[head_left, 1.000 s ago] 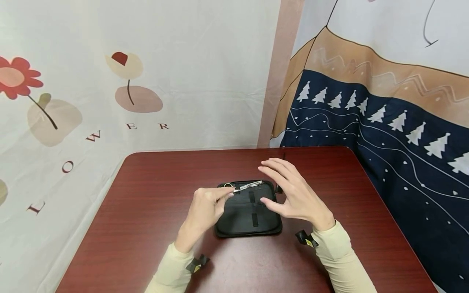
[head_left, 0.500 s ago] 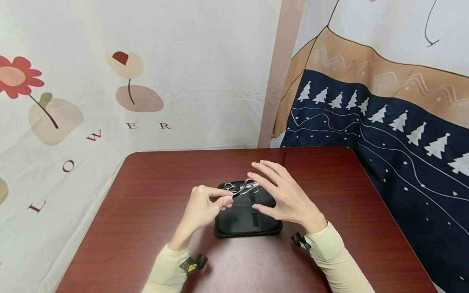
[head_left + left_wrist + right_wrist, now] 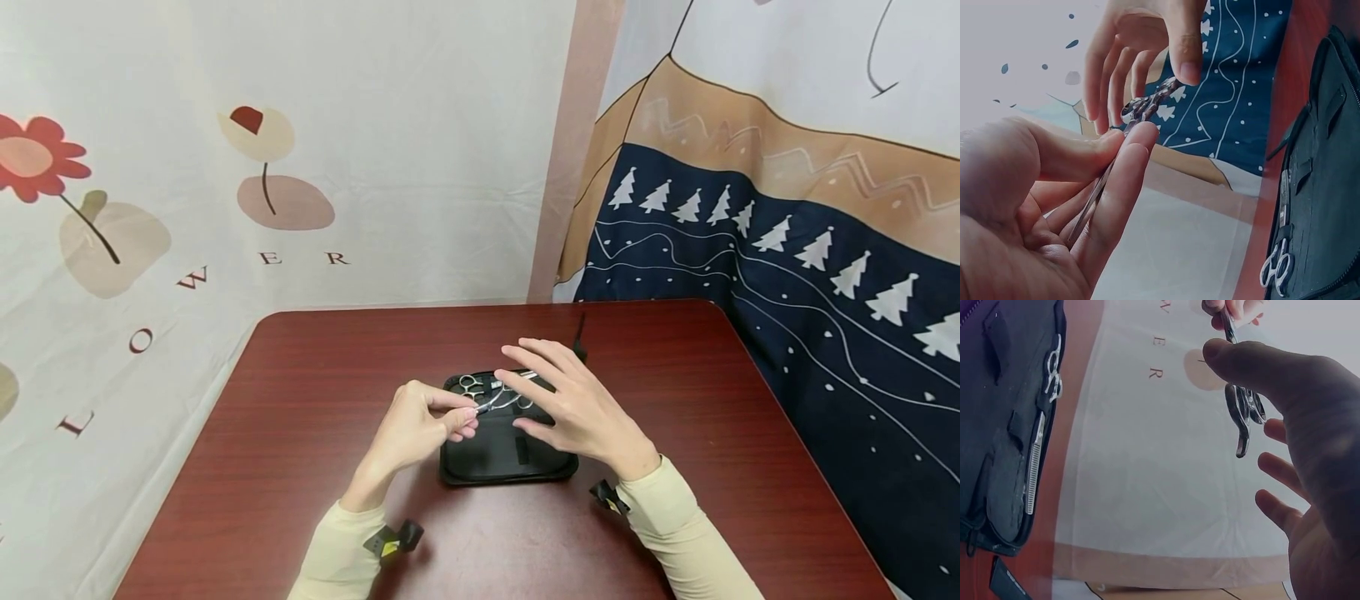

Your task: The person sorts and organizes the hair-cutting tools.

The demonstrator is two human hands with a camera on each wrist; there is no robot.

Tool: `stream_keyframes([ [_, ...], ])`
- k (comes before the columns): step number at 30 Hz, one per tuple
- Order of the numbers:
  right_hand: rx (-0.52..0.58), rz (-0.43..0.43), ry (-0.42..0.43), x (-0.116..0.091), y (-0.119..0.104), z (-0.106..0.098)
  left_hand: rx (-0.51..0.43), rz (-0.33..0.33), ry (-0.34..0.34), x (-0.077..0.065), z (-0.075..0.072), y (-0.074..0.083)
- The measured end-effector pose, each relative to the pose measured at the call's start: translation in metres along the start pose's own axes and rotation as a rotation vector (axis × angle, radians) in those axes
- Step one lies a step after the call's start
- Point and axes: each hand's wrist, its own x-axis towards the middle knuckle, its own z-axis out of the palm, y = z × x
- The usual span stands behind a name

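Note:
My left hand pinches a pair of silver scissors by the blades, between thumb and fingers. Their finger rings point away from it, towards my right hand. That right hand is spread with fingers apart, thumb and fingertips on either side of the rings in the right wrist view. Beneath both hands a black zip case lies open on the table. A second pair of scissors, with comb-like teeth, is tucked along the case's far side; its rings show in the left wrist view.
The reddish-brown table runs out to rounded back corners. A small black strap-like piece lies beside the case. Printed curtains hang behind the table and to its right.
The held scissors have turned and come lower, their rings now towards my right hand. My right hand has moved left and closer to them. The scissors in the case show more now.

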Motion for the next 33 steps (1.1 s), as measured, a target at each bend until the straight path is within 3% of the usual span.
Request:
stream_keyframes([
  [4,-0.002,0.004,-0.017,-0.001,-0.002,0.003,-0.005,0.001,-0.009,-0.005,0.000,0.015],
  [12,-0.005,0.018,-0.049,-0.002,-0.004,0.007,-0.005,0.002,-0.019,-0.005,0.001,0.013],
  [33,-0.016,-0.007,-0.033,-0.002,-0.008,0.011,-0.011,-0.034,-0.049,-0.003,0.005,0.016],
])
